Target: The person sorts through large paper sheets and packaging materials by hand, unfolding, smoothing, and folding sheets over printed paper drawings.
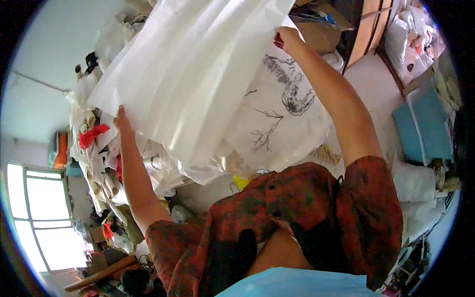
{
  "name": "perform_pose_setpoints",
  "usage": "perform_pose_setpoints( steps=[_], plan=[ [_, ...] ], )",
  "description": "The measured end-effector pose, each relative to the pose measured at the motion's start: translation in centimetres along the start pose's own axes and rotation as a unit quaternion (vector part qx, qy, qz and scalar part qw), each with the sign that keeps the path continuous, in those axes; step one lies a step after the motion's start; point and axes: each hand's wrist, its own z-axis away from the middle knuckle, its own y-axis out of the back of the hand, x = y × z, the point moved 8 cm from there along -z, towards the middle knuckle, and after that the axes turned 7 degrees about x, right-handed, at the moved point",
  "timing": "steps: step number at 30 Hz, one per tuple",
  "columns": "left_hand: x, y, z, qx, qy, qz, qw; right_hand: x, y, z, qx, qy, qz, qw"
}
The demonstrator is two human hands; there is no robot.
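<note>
A large, thin white sheet [183,74] stretches between my two hands, with soft folds down its length. My left hand [121,119] is closed on its lower left edge. At the sheet's right edge, my right hand [287,39] pinches it, the fingers partly curled out of sight. Beneath and to the right of this sheet lies a white paper [307,131] with a dark ink drawing of a gnarled trunk and thin branches; the upper sheet covers part of it.
Rolled papers and a red cloth [92,136] are heaped at the left. A blue bin [423,126] stands at the right, below white plastic bags [408,44]. A cardboard box [319,37] is beyond my right hand. A window [44,213] is at the lower left.
</note>
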Motion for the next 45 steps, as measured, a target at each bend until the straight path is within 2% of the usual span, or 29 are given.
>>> perform_pose_setpoints(
  steps=[1,4,7,9,11,13,15,16,17,19,21,23,24,26,28,30,31,32,34,35,36,37,38,39,40,41,42,44,45],
  plan=[
    [-0.2,0.0,-0.2,-0.007,-0.002,0.050,0.999,-0.1,1.0,-0.4,0.026,0.025,0.002,0.999],
    [-3.0,1.6,-2.8,0.054,0.078,-0.015,0.995,2.0,4.3,-3.1,0.044,0.050,-0.009,0.998],
    [-4.5,0.8,-3.8,0.053,0.061,-0.032,0.996,6.2,7.2,-6.9,0.027,0.050,-0.023,0.998],
    [-4.3,-0.1,-2.8,-0.028,0.034,-0.169,0.985,5.7,6.0,-4.6,0.021,0.032,-0.040,0.998],
    [-3.0,-0.3,-0.5,-0.101,0.065,-0.204,0.972,3.1,4.4,3.7,0.020,-0.005,-0.064,0.998],
    [-0.8,-1.7,2.6,-0.175,0.148,-0.135,0.964,3.5,3.6,4.0,-0.065,0.057,-0.076,0.993],
    [-2.7,-2.7,2.0,-0.168,0.204,0.037,0.964,4.7,4.9,1.0,-0.141,0.047,-0.085,0.985],
    [-3.5,-3.1,1.4,-0.159,0.228,0.125,0.952,4.3,5.4,1.8,-0.069,0.056,-0.069,0.994],
    [-4.0,-2.7,0.4,-0.131,0.231,0.101,0.959,3.0,5.9,3.6,0.002,0.066,-0.053,0.996],
    [-4.7,-2.4,-1.3,-0.085,0.240,0.047,0.966,-2.8,3.3,11.6,0.033,0.153,0.049,0.986],
    [-1.7,-1.7,-2.1,0.010,0.014,0.022,1.000,0.7,5.7,6.9,-0.015,0.065,-0.034,0.997],
    [-3.0,-2.9,-4.4,-0.046,0.008,0.072,0.996,2.4,6.1,7.1,-0.063,-0.026,-0.069,0.995],
    [-6.0,-3.6,-7.6,-0.140,0.115,0.136,0.974,4.0,7.1,4.5,-0.084,-0.058,-0.083,0.991],
    [-3.0,-4.8,-3.7,-0.158,0.231,0.219,0.934,4.1,7.0,5.7,-0.066,-0.014,-0.079,0.995],
    [-2.5,-5.0,-4.4,-0.103,0.245,0.118,0.957,4.1,7.2,6.2,-0.067,0.031,-0.068,0.995],
    [-0.9,-4.9,-4.7,-0.085,0.189,0.067,0.976,3.6,9.4,6.2,-0.007,0.095,-0.066,0.993],
    [0.7,-4.4,-3.7,-0.098,0.127,0.071,0.984,3.2,10.6,6.2,0.022,0.127,-0.065,0.989],
    [2.0,-4.0,-2.5,-0.108,0.066,0.075,0.989,3.0,12.3,6.3,0.070,0.152,-0.002,0.986],
    [3.0,-3.8,0.1,-0.128,-0.038,0.105,0.986,3.7,17.1,3.0,0.036,0.311,0.181,0.932],
    [3.2,-3.7,1.0,-0.137,-0.087,0.116,0.980,4.2,17.8,3.0,0.030,0.299,0.155,0.941],
    [1.2,-3.9,1.3,-0.157,-0.008,0.047,0.986,4.7,18.5,3.0,0.024,0.287,0.128,0.949],
    [-1.0,-3.6,1.8,-0.173,0.073,-0.022,0.982,4.8,17.3,4.5,0.027,0.183,-0.016,0.983],
    [-3.1,-3.2,2.5,-0.186,0.151,-0.090,0.967,5.5,16.3,5.3,0.028,0.072,-0.161,0.984],
    [-1.8,-2.4,1.2,-0.088,0.018,-0.172,0.981,5.0,17.2,4.6,0.019,0.182,-0.029,0.983],
    [-0.2,-2.3,0.4,0.014,-0.117,-0.251,0.961,5.7,18.7,3.0,0.009,0.287,0.102,0.953],
    [1.9,-2.2,0.9,0.112,-0.246,-0.323,0.907,6.0,18.9,2.6,0.003,0.324,0.155,0.933],
    [7.3,-3.2,4.1,0.159,-0.447,-0.325,0.818,6.3,19.1,2.2,0.000,0.362,0.204,0.909],
    [16.2,-7.8,10.2,0.043,-0.544,-0.244,0.801,6.5,19.2,1.7,0.006,0.292,0.127,0.948],
    [17.2,-10.8,11.7,-0.018,-0.564,-0.293,0.772,6.6,19.0,1.8,0.015,0.246,0.071,0.967]
  ],
)
